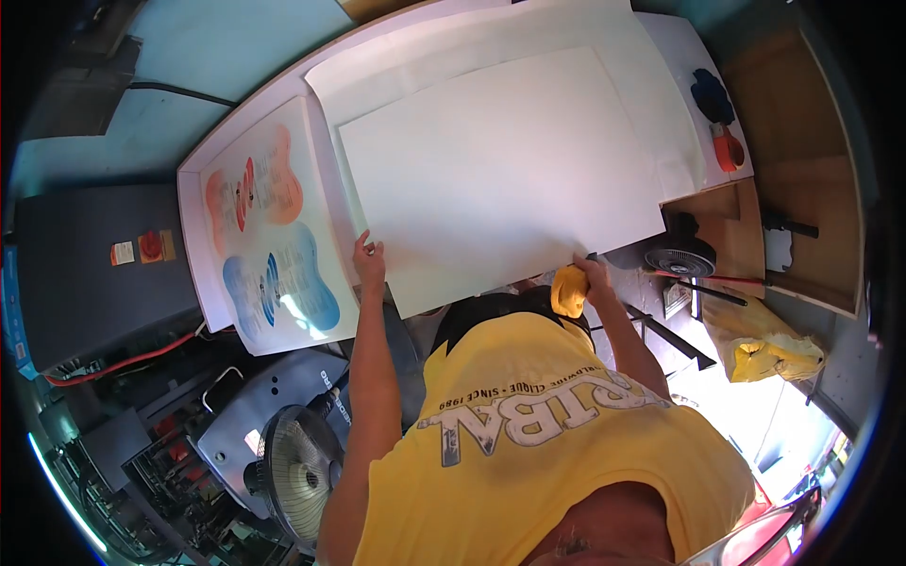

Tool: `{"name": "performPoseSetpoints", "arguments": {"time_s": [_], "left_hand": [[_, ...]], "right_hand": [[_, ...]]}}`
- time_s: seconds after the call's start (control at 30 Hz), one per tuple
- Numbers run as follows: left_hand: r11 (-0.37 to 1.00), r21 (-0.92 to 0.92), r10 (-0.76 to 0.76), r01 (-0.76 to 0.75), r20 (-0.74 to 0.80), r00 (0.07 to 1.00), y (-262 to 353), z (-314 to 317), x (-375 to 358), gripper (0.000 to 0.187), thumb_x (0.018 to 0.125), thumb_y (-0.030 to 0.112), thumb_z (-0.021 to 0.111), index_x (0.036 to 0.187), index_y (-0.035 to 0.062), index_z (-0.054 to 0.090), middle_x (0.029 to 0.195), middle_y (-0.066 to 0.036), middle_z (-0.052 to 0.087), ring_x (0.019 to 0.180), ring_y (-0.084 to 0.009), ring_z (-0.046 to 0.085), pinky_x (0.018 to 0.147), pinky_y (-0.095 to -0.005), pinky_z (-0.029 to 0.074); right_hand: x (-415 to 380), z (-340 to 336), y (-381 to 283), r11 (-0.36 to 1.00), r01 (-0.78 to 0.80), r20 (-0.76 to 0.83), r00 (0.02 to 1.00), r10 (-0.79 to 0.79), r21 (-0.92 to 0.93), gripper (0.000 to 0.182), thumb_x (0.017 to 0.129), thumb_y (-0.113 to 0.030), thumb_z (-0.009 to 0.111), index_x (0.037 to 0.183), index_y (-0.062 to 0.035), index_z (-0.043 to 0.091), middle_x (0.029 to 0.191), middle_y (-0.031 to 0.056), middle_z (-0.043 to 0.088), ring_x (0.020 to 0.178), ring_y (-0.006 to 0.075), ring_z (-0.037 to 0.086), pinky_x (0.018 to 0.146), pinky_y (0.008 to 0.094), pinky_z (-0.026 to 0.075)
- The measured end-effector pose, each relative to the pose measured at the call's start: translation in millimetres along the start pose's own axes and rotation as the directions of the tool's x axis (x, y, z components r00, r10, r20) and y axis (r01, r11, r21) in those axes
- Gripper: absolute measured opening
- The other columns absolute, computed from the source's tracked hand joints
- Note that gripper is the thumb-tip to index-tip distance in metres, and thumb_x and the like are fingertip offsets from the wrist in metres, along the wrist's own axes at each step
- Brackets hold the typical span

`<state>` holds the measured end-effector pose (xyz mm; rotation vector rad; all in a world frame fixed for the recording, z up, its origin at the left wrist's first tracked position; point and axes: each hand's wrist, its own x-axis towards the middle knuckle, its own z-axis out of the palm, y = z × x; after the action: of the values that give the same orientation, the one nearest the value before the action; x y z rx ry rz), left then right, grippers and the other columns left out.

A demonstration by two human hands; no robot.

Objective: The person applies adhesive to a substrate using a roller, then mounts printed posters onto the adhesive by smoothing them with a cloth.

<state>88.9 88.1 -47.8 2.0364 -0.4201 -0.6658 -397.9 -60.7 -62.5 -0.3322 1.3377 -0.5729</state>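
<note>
A large white sheet (500, 179) lies over a bigger pale sheet (396, 71) on the table. My left hand (370, 260) is at the near left edge of the upper sheet, its fingers bent around that edge. By the near right edge, my right hand (596, 280) is closed on a bunched yellow cloth (568, 291). A small dark bit shows above these fingers, too small to name. Left of the white sheet lies a printed sheet (269, 203) with red and blue shapes.
The table's raised white rim (185, 203) runs around the sheets. A dark blue item (711, 96) and a red item (728, 148) sit at the right end. A standing fan (300, 472) and machinery are at lower left; a black round fan-like object (681, 257) is at right.
</note>
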Motion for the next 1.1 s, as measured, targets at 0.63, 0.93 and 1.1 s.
{"name": "performPoseSetpoints", "arguments": {"time_s": [0.63, 0.93, 1.1], "left_hand": [[0.584, 0.462, 0.529, -0.668, 0.407, 0.745, 129, 11, 49, 0.058, 0.085, 0.018, 0.078, 0.136, 0.0061, 0.052, 0.127, -0.020, 0.058, 0.120, -0.0391, 0.056, 0.096, -0.0480, 0.051], [0.436, 0.149, 0.785, -0.888, 0.421, 0.455, 317, 57, 88, 0.072, 0.082, 0.020, 0.082, 0.143, 0.0049, 0.046, 0.137, -0.020, 0.053, 0.126, -0.0391, 0.052, 0.103, -0.0468, 0.048], [0.831, -0.366, 0.556, -0.419, 0.546, 0.627, 316, 129, 99, 0.093, 0.079, 0.021, 0.086, 0.153, 0.0058, 0.033, 0.154, -0.022, 0.040, 0.142, -0.0344, 0.041, 0.111, -0.0466, 0.040]], "right_hand": [[-150, 101, -189, 0.272, 0.737, 0.009, 0.353, -0.936, -0.618, 0.016, 0.086, -0.013, 0.073, 0.089, 0.0025, 0.068, 0.072, -0.0001, 0.062, 0.067, 0.0068, 0.053, 0.060, 0.0285, 0.046], [-379, 107, -328, -0.244, 0.423, 0.348, 0.189, -0.918, -0.873, 0.018, 0.088, -0.011, 0.077, 0.099, 0.0007, 0.068, 0.083, 0.0006, 0.064, 0.079, 0.0060, 0.057, 0.072, 0.0262, 0.049], [-461, 104, -366, -0.349, 0.433, 0.427, 0.095, -0.899, -0.831, 0.018, 0.087, -0.011, 0.075, 0.098, 0.0003, 0.067, 0.086, 0.0027, 0.064, 0.081, 0.0110, 0.059, 0.075, 0.0281, 0.048]]}}
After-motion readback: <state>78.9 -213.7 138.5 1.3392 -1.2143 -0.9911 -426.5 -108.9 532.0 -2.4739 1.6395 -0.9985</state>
